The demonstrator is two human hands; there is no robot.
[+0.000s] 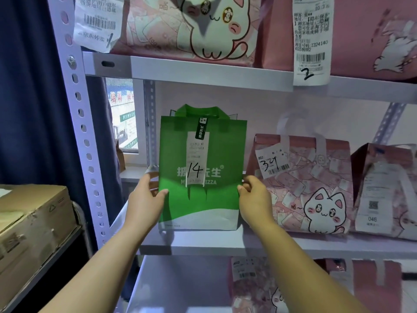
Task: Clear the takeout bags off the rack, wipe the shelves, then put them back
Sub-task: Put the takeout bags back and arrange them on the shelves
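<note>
Both hands' fingers clamp the green bag (200,168), left hand (146,195) and right hand (255,197), its receipt (196,163) marked "14".

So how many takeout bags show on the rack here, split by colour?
Green: 1, the bag marked 14, held by the left hand and right hand.
Pink: 6, two on the top shelf, two on the middle shelf, two below.
Total: 7 bags.
</note>
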